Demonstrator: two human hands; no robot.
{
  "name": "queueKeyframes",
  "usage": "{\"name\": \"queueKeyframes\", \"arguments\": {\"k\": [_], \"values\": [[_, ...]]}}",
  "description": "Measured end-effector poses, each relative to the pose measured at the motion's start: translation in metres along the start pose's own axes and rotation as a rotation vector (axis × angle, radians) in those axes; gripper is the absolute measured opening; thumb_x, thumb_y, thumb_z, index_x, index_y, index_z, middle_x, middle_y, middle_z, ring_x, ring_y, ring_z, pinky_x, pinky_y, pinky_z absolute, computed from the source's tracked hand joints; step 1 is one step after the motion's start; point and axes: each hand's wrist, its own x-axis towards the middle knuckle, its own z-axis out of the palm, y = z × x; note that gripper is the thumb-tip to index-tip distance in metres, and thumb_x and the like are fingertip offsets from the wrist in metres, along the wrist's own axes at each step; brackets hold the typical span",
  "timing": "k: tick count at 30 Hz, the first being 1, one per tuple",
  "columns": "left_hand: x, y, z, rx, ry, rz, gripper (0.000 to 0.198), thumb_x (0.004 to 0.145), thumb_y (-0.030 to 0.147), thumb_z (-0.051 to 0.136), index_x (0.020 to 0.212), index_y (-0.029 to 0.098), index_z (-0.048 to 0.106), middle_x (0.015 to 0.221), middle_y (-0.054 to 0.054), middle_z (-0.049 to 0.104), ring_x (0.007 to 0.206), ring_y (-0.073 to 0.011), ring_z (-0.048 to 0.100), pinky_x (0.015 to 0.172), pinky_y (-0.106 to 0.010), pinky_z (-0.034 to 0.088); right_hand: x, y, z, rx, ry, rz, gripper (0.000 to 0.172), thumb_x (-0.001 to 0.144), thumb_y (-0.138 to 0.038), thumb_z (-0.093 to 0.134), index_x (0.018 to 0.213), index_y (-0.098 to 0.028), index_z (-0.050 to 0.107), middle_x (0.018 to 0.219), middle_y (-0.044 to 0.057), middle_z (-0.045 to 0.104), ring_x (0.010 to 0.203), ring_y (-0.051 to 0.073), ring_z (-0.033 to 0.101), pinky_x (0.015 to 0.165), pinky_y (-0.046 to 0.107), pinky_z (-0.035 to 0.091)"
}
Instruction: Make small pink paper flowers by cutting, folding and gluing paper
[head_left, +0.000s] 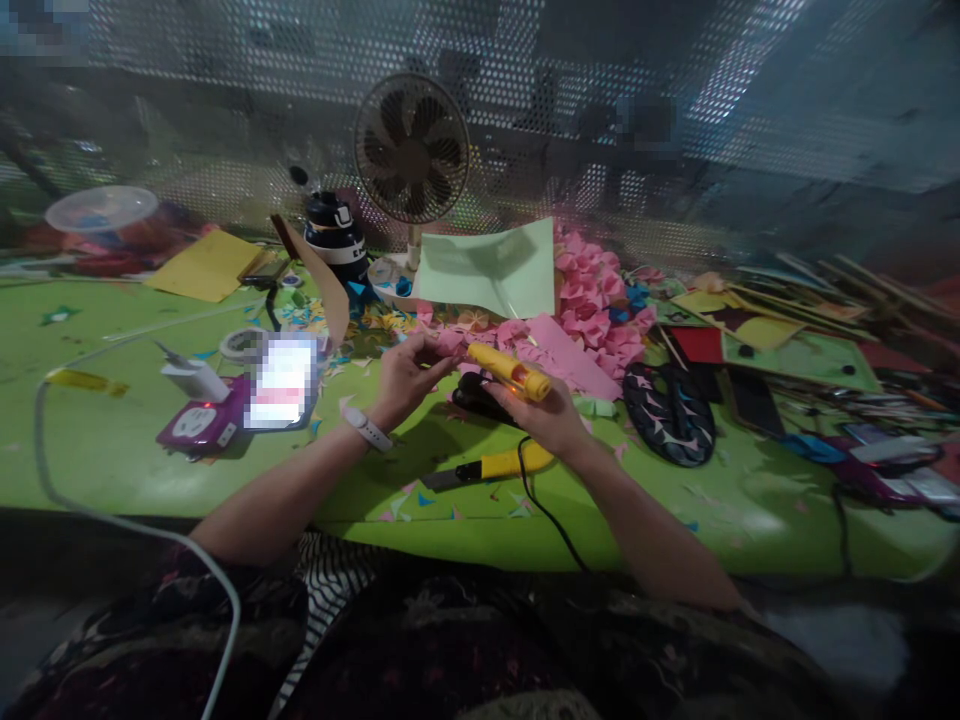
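Below the fan (pixel 411 150), my right hand (pixel 553 418) gripped the glue gun (pixel 511 371), fingers wrapped tight round it. My left hand (pixel 403 382) pinched a pink paper (pixel 444 343) just beside its tip.
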Motion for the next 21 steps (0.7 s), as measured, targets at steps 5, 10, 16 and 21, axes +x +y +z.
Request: {"name": "queueKeyframes", "arguments": {"k": [5, 10, 16, 21], "values": [[0.0006, -0.0013, -0.0003, 0.012, 0.007, 0.006, 0.032, 0.071, 0.043, 0.081, 0.079, 0.017, 0.064, 0.076, -0.006, 0.072, 0.071, -0.0175, 0.071, 0.064, -0.026, 0.057, -0.0008, -0.0004, 0.0001, 0.003, -0.002, 0.013, 0.036, 0.080, -0.047, 0.072, 0.100, -0.018, 0.073, 0.095, 0.007, 0.075, 0.087, 0.024, 0.071, 0.078, 0.037, 0.059], [0.0002, -0.0011, -0.0001, 0.013, 0.007, 0.020, 0.029, 0.072, 0.040, 0.081, 0.079, 0.017, 0.064, 0.076, -0.005, 0.072, 0.072, -0.0172, 0.071, 0.066, -0.027, 0.058, -0.0011, -0.0006, -0.0001, -0.033, -0.009, 0.006, 0.036, 0.081, -0.047, 0.071, 0.100, -0.017, 0.073, 0.091, 0.007, 0.075, 0.079, 0.022, 0.069, 0.073, 0.035, 0.057], [-0.0004, 0.0001, 0.0007, -0.008, -0.005, 0.012, 0.029, 0.072, 0.039, 0.081, 0.079, 0.016, 0.064, 0.075, -0.005, 0.072, 0.071, -0.0167, 0.071, 0.064, -0.025, 0.057, -0.0017, -0.0013, -0.0001, -0.051, -0.002, -0.013, 0.036, 0.081, -0.048, 0.070, 0.099, -0.017, 0.073, 0.093, 0.008, 0.075, 0.078, 0.022, 0.069, 0.073, 0.035, 0.057], [-0.0019, 0.0029, 0.0009, -0.013, -0.013, 0.000, 0.031, 0.072, 0.041, 0.081, 0.079, 0.017, 0.063, 0.076, -0.006, 0.073, 0.071, -0.0171, 0.071, 0.062, -0.025, 0.057, -0.0011, 0.0008, -0.0008, -0.048, -0.001, 0.010, 0.036, 0.081, -0.048, 0.070, 0.101, -0.017, 0.073, 0.093, 0.008, 0.075, 0.081, 0.023, 0.070, 0.074, 0.036, 0.057]]}}
